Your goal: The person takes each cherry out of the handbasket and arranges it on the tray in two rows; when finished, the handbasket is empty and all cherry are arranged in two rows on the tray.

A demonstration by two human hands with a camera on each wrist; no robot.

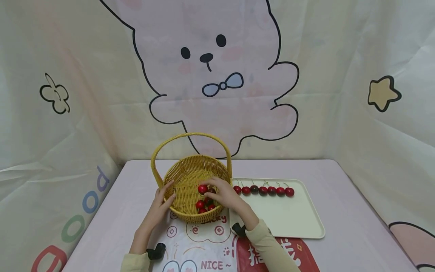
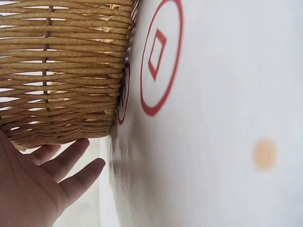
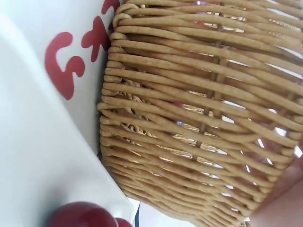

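Observation:
A yellow woven basket point(image 1: 185, 217) with a tall arched handle stands on the table. My left hand point(image 1: 158, 207) grips its left rim, thumb over the edge; in the left wrist view, several fingers point(image 2: 71, 161) extend along the outside of the weave. Reaching in over the right rim, my right hand point(image 1: 222, 194) pinches a red cherry point(image 1: 202, 189) between thumb and forefinger. Below it, more cherries point(image 1: 200, 204) lie in the basket's right part. The right wrist view shows mostly the basket wall point(image 3: 199, 109), which hides the fingertips.
Right of the basket lies a white rectangular tray point(image 1: 282, 219). Several dark red cherries point(image 1: 263, 190) with stems form a row along its far side. A printed mat point(image 1: 210, 255) covers the near table. Patterned cloth walls point(image 1: 217, 113) enclose the back and sides.

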